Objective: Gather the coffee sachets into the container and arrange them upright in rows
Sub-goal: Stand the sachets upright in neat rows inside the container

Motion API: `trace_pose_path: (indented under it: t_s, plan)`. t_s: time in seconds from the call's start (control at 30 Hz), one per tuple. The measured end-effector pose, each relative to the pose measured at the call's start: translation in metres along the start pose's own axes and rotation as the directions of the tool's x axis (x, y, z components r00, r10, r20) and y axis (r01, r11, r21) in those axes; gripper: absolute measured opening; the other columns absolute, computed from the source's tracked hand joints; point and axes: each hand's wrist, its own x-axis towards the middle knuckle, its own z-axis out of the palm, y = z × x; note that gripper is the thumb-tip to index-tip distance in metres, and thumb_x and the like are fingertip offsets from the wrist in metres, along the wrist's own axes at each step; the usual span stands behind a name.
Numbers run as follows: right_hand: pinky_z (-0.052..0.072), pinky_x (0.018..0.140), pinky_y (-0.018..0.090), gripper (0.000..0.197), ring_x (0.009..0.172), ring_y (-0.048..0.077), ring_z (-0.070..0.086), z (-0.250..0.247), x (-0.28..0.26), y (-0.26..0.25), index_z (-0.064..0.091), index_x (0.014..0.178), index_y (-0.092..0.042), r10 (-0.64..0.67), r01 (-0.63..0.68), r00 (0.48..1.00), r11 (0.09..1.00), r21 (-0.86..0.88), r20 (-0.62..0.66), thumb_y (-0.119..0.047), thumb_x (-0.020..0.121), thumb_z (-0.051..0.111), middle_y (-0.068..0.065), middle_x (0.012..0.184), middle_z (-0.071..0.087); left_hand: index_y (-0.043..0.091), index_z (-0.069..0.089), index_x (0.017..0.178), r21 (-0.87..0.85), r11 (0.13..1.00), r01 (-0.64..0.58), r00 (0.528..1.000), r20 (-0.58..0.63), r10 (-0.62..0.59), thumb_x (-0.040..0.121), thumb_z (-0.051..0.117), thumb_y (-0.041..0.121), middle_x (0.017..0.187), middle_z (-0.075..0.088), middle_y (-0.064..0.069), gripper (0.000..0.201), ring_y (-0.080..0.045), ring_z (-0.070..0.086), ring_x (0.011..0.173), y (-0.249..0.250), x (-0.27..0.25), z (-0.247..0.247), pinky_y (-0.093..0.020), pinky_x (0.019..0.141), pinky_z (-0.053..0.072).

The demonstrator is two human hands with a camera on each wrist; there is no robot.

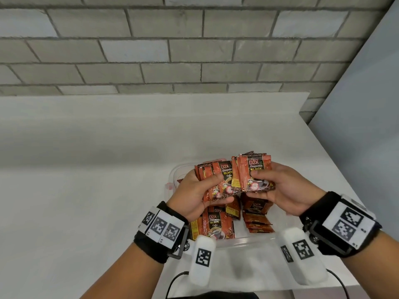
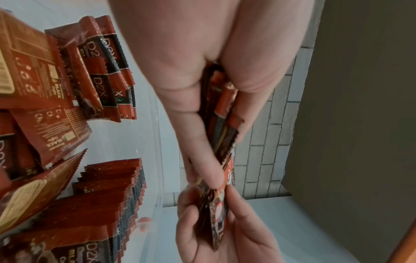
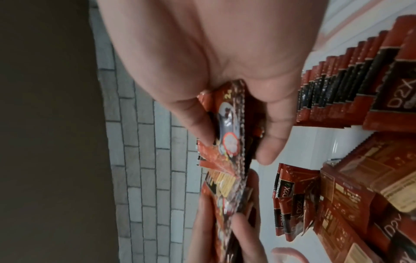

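From the head view, our left hand (image 1: 197, 192) and right hand (image 1: 278, 188) each pinch a bundle of sachets (image 1: 251, 173) above the clear container (image 1: 244, 241). The left wrist view shows thumb and fingers (image 2: 202, 149) clamping sachets; the right wrist view shows the same, with rows (image 3: 351, 85) standing behind.

container (image 1: 237, 242) on table (image 1: 86, 169) | sachets (image 1: 218, 225) inside | wall (image 1: 172, 50) behind

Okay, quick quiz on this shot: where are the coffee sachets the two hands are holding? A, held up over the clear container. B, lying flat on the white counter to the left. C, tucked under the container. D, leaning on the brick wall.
A: the left hand and right hand each grip a bundle of coffee sachets above the clear container, which already holds more.
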Motion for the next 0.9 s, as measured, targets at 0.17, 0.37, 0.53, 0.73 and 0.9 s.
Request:
trace_pose_path:
  t_s: [0.17, 0.37, 0.53, 0.73, 0.9]
  plan:
    - [0.058, 0.077, 0.036, 0.026, 0.092, 0.022, 0.067, 0.0075, -0.0021, -0.0006, 0.057, 0.116, -0.012, -0.021, 0.025, 1.000, 0.975, -0.222, 0.018, -0.006, 0.091, 0.056, 0.011, 0.108, 0.070, 0.010, 0.064, 0.108, 0.044, 0.999, -0.023, 0.999, -0.042, 0.024, 0.090, 0.058, 0.007, 0.104, 0.072, -0.011, 0.019, -0.025, 0.071, 0.092, -0.0023, 0.0023, 0.0011, -0.038, 0.068, 0.060]
    - [0.059, 0.075, 0.034, 0.026, 0.090, 0.018, 0.069, 0.0019, -0.0036, -0.0050, 0.058, 0.116, -0.013, -0.041, 0.043, 0.999, 0.984, -0.176, 0.014, -0.005, 0.091, 0.054, 0.005, 0.102, 0.072, 0.002, 0.061, 0.100, -0.108, 0.994, -0.007, 1.000, 0.021, 0.009, 0.090, 0.042, -0.011, 0.097, 0.071, -0.017, 0.025, -0.030, 0.070, 0.086, -0.0010, -0.0018, -0.0009, -0.048, 0.079, 0.057]
    - [0.059, 0.076, 0.034, 0.027, 0.089, 0.019, 0.070, 0.0015, -0.0063, -0.0015, 0.057, 0.116, -0.014, -0.032, 0.038, 0.999, 0.986, -0.160, 0.042, -0.005, 0.090, 0.055, 0.005, 0.102, 0.072, 0.006, 0.064, 0.102, -0.029, 0.998, -0.058, 0.998, -0.020, 0.057, 0.087, 0.050, -0.012, 0.097, 0.072, -0.011, 0.027, -0.022, 0.070, 0.088, -0.0048, -0.0020, 0.0009, -0.032, 0.072, 0.059]
    - [0.058, 0.072, 0.027, 0.022, 0.083, 0.014, 0.070, 0.0003, -0.0087, -0.0021, 0.061, 0.109, -0.013, -0.075, 0.078, 0.997, 0.985, -0.156, 0.025, -0.004, 0.091, 0.053, 0.002, 0.096, 0.074, 0.012, 0.063, 0.100, 0.048, 0.994, -0.100, 0.994, -0.042, 0.102, 0.086, 0.057, -0.007, 0.086, 0.075, -0.001, 0.024, -0.012, 0.072, 0.080, -0.0057, -0.0015, 0.0022, -0.025, 0.062, 0.056]
    - [0.057, 0.081, 0.035, 0.026, 0.092, 0.019, 0.069, 0.0026, -0.0092, 0.0004, 0.060, 0.115, -0.012, -0.060, 0.066, 0.997, 0.983, -0.173, 0.041, -0.005, 0.091, 0.054, 0.006, 0.106, 0.072, 0.013, 0.062, 0.102, 0.109, 0.988, -0.106, 0.992, -0.051, 0.112, 0.086, 0.061, -0.002, 0.092, 0.074, -0.003, 0.022, -0.015, 0.072, 0.084, -0.0050, -0.0001, 0.0054, -0.031, 0.066, 0.059]
